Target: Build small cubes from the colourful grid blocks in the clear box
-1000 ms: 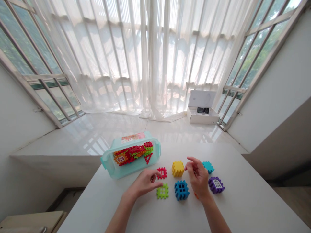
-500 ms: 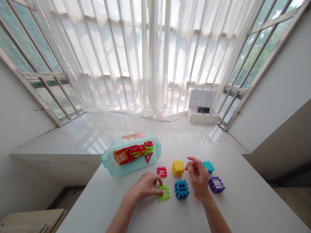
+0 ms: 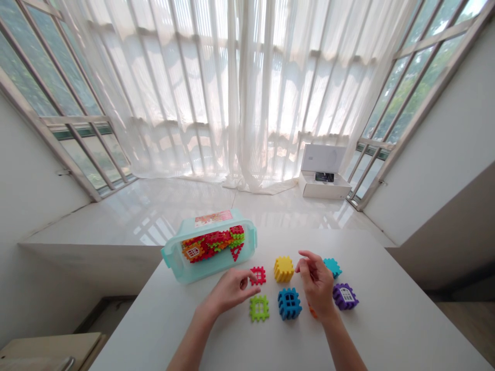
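My left hand (image 3: 235,289) hovers beside the red window tile (image 3: 258,275), thumb and index finger apart and nothing between them. Just below its fingertips, the lime green window tile (image 3: 259,308) lies flat on the table. Over the right side is my right hand (image 3: 315,281), loosely bent with fingers parted, and no piece shows in it. A stack of yellow tiles (image 3: 283,269) stands left of its fingertips, with a blue stack (image 3: 289,303) nearer me. An orange piece (image 3: 312,311) is mostly hidden under this hand. To its right sit a turquoise stack (image 3: 332,267) and a purple stack (image 3: 345,296).
A pale teal tub (image 3: 172,262) lies on its side at the table's back left, with red, orange and green tiles (image 3: 211,243) inside. Behind the white table (image 3: 162,324) runs a glossy ledge, where an open white box (image 3: 325,188) holds a phone.
My left hand has let go of the lime green tile and lifted up toward the red one. My right hand has stayed almost in place.
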A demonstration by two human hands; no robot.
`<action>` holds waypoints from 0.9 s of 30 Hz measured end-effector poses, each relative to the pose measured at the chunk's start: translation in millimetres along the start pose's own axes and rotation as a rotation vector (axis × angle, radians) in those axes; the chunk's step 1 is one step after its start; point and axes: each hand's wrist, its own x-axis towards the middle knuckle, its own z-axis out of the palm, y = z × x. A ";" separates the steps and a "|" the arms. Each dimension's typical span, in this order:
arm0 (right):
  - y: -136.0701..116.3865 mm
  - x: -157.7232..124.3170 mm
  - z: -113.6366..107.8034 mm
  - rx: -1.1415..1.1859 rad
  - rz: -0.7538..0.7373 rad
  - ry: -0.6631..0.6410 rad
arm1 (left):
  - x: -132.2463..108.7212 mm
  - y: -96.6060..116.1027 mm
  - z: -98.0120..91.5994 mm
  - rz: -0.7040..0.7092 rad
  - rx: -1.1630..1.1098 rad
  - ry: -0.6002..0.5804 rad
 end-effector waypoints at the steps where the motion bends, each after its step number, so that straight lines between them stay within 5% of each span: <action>1: 0.0 0.3 -0.1 0.002 -0.002 0.005 | 0.9 -2.7 -2.9 -0.002 0.019 0.113; 5: 1.7 -0.1 1.3 0.012 -0.009 0.001 | 2.9 -19.3 -15.7 -0.093 0.162 0.621; 7: 2.9 -0.9 2.6 0.016 -0.010 -0.010 | 2.6 -28.3 -20.1 -0.163 0.255 0.758; 16: 1.4 -1.2 3.0 0.031 -0.012 0.006 | 8.5 -42.1 -20.3 -0.296 0.482 0.728; 27: 1.8 -1.8 3.1 0.036 -0.010 0.016 | 7.9 -49.4 -25.3 0.046 0.515 1.074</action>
